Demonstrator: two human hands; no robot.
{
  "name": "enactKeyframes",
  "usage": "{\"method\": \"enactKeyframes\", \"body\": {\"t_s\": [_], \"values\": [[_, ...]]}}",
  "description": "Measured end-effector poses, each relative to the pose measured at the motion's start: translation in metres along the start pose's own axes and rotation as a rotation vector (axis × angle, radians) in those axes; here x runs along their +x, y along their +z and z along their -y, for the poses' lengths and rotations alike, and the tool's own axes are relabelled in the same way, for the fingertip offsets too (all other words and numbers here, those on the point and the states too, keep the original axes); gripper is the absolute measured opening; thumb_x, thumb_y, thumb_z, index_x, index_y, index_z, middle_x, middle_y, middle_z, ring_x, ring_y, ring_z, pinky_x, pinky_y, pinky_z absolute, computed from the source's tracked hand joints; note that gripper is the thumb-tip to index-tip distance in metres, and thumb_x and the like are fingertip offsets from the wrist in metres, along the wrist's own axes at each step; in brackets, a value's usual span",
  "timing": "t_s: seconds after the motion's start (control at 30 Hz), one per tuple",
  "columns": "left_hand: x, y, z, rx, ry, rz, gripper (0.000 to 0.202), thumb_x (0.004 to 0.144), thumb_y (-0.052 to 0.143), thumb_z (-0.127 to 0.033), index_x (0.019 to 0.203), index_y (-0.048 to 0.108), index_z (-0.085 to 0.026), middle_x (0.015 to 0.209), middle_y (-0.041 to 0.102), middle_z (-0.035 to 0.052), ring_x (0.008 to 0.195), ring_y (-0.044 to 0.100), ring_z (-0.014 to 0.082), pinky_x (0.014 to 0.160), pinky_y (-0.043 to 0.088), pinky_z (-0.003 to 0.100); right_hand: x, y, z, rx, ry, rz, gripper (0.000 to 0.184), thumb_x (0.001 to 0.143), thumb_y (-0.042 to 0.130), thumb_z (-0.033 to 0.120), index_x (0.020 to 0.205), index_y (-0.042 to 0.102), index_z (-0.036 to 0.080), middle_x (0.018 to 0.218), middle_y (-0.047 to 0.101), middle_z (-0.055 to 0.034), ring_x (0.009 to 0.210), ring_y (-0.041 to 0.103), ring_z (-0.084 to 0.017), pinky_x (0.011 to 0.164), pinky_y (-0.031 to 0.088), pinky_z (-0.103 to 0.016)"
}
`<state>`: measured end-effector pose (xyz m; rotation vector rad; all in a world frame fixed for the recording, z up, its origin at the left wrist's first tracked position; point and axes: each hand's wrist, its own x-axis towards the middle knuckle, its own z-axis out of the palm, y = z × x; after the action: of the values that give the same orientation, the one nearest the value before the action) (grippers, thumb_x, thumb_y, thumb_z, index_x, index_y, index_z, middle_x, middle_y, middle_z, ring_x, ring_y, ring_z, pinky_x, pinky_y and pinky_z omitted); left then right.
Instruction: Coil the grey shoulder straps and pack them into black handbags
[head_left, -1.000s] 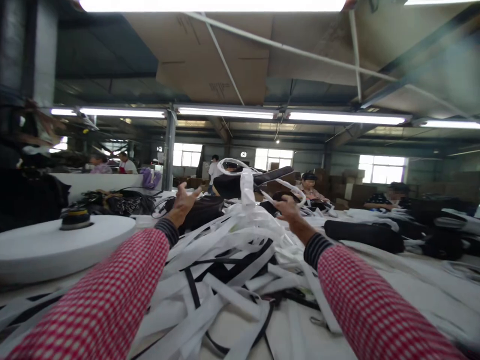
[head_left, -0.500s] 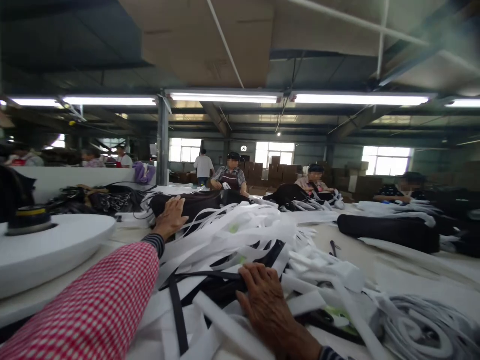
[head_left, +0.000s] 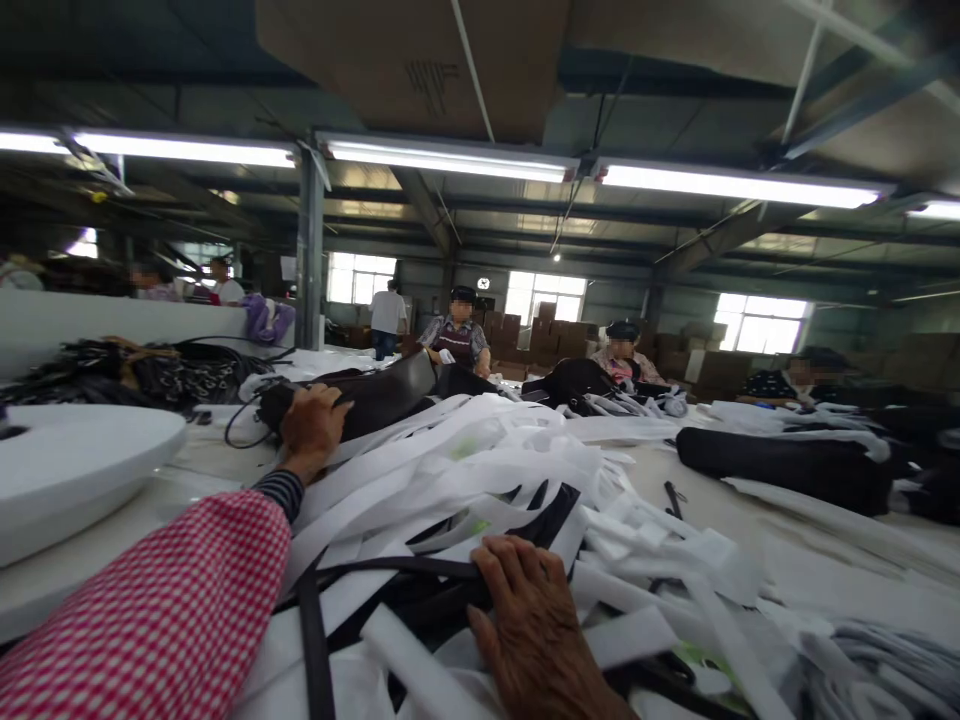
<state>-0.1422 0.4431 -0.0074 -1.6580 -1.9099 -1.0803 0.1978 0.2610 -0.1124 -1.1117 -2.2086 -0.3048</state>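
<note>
My left hand (head_left: 311, 425), below a red-and-white checked sleeve, is closed on the near left end of a black fabric piece (head_left: 390, 390) behind the pile. Its fingertips are partly hidden. A loop of thin black cord (head_left: 234, 438) hangs beside that hand. My right hand (head_left: 525, 615) lies palm down with thumb and fingers apart, touching a narrow black strap (head_left: 397, 564) and the white strips around it. Between and beyond my hands spreads a tangled heap of white strips (head_left: 480, 450), with black bands mixed in.
A large white roll (head_left: 90, 460) sits at left, near a heap of black straps (head_left: 142, 370). To the right are a black rolled bundle (head_left: 787, 465) and coiled grey cord (head_left: 892, 660). Co-workers sit across the table, one in a dark apron (head_left: 459, 345).
My left hand has moved left and closed on the black fabric piece, whose far end now stands higher. My right hand stays on the pile. The view has shifted slightly.
</note>
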Motion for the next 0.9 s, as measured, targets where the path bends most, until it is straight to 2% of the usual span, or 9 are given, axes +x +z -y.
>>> {"method": "enactKeyframes", "body": {"t_s": [0.1,0.27,0.47,0.57,0.63,0.7,0.8,0.9], "values": [[0.020,-0.046,-0.012,-0.065,-0.052,-0.160,0.033,0.099,0.048,-0.038,0.097,0.068,-0.012,0.107,0.065,0.0142,0.104,0.057,0.0302,0.097,0.045,0.041,-0.001,-0.002,0.003,-0.005,0.015,-0.001,0.043,0.096,0.062,0.025,0.138,0.052,0.026,0.138,0.059,-0.0053,0.127,0.050,-0.029,0.108,0.031,-0.047],[0.041,-0.150,-0.043,-0.187,0.017,-0.359,0.036,0.100,0.054,-0.038,0.099,0.070,-0.006,0.104,0.066,0.0087,0.097,0.055,0.0206,0.096,0.042,0.032,-0.002,-0.005,0.009,-0.043,0.012,-0.009,0.040,0.097,0.061,0.022,0.136,0.053,0.023,0.136,0.060,-0.0072,0.127,0.049,-0.029,0.110,0.030,-0.047],[0.029,-0.275,-0.084,-0.277,0.222,-0.491,0.039,0.099,0.060,-0.040,0.097,0.073,-0.004,0.096,0.066,0.0051,0.091,0.054,0.0159,0.091,0.042,0.029,0.004,-0.018,0.012,0.021,0.044,0.065,0.035,0.097,0.059,0.021,0.132,0.058,0.019,0.133,0.060,-0.0106,0.126,0.049,-0.031,0.108,0.032,-0.049],[0.017,-0.329,-0.102,-0.289,0.328,-0.518,0.048,0.100,0.057,-0.048,0.100,0.074,-0.003,0.093,0.064,0.0020,0.089,0.055,0.0138,0.088,0.042,0.028,0.010,-0.032,0.012,0.144,0.090,0.132,0.029,0.092,0.064,0.020,0.121,0.064,0.017,0.122,0.064,-0.0108,0.119,0.053,-0.031,0.106,0.034,-0.050],[0.012,-0.359,-0.113,-0.294,0.396,-0.531,0.053,0.100,0.056,-0.053,0.105,0.074,-0.003,0.096,0.063,0.0016,0.091,0.057,0.0140,0.088,0.042,0.029,0.015,-0.044,0.013,0.227,0.124,0.135,0.026,0.087,0.069,0.020,0.113,0.067,0.017,0.115,0.065,-0.0095,0.115,0.055,-0.030,0.104,0.037,-0.048],[0.008,-0.383,-0.124,-0.308,0.439,-0.560,0.054,0.098,0.060,-0.054,0.108,0.075,-0.003,0.100,0.065,0.0033,0.094,0.059,0.0159,0.089,0.043,0.030,0.024,-0.055,0.016,0.306,0.173,0.083,0.027,0.086,0.070,0.021,0.113,0.067,0.018,0.117,0.065,-0.0098,0.119,0.054,-0.030,0.106,0.038,-0.047],[0.006,-0.411,-0.138,-0.393,0.473,-0.668,0.048,0.089,0.075,-0.052,0.103,0.078,-0.006,0.096,0.068,0.0049,0.090,0.060,0.0179,0.087,0.046,0.033,0.042,-0.077,0.023,0.460,0.267,-0.029,0.043,0.089,0.069,0.029,0.128,0.059,0.019,0.121,0.064,-0.0116,0.120,0.055,-0.030,0.107,0.040,-0.049],[0.000,-0.439,-0.154,-0.489,0.578,-0.745,0.033,0.080,0.086,-0.041,0.095,0.080,-0.012,0.086,0.066,0.0014,0.084,0.058,0.0167,0.082,0.047,0.032,0.062,-0.110,0.035,0.666,0.313,-0.083,0.065,0.093,0.064,0.045,0.147,0.040,0.020,0.118,0.066,-0.0116,0.101,0.067,-0.025,0.090,0.054,-0.042]]}}
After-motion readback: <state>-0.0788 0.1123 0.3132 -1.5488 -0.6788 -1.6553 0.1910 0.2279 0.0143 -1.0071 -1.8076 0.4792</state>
